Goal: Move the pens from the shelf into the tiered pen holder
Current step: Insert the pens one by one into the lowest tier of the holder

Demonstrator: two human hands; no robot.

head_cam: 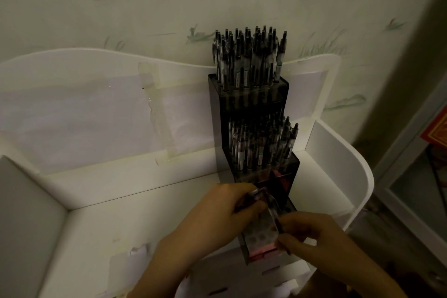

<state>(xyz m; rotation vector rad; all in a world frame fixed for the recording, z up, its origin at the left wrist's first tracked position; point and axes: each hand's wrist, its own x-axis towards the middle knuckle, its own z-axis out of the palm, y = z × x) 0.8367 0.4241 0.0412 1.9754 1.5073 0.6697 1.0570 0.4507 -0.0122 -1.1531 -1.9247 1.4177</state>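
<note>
A dark tiered pen holder [217,113] stands on the white shelf [101,220] against its back panel. Its top tier is packed with several black pens [249,60], and the middle tier holds several more pens [262,145]. The lowest tier [263,241], pink inside, sits between my hands. My left hand [217,215] grips a small bunch of pens [256,197] over that tier. My right hand [314,237] pinches the lower part of the same bunch at the tier's right edge.
The shelf has raised white side walls [338,159] and a taped back panel [154,113]. Papered wall rises behind. White drawer fronts [242,280] lie below the holder. A dim floor and furniture edge lie to the right.
</note>
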